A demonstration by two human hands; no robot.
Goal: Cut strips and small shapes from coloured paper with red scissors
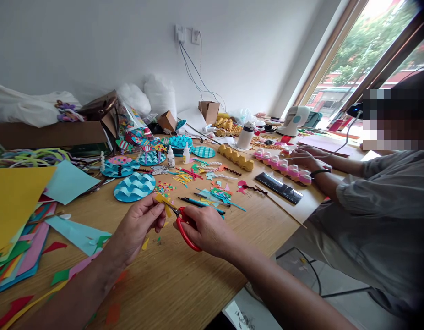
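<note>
My left hand [143, 224] pinches a small strip of yellow paper [162, 200] above the wooden table [184, 284]. In my right hand [207, 229] are red-handled scissors [188, 238], whose blades point left and lie against the yellow paper. Small yellow and green scraps [145, 244] lie on the wood beneath. Just beyond my hands are dark pens [201, 205] and a round blue disc with wavy light-blue strips [134, 186].
Coloured paper sheets [18, 201] are stacked at the left. Two small glue bottles [171, 157] stand mid-table, a black phone [279, 188] lies to the right, and a white bottle [245, 136] is behind it. Another person's hands [303, 156] touch a pink egg-carton strip [284, 167].
</note>
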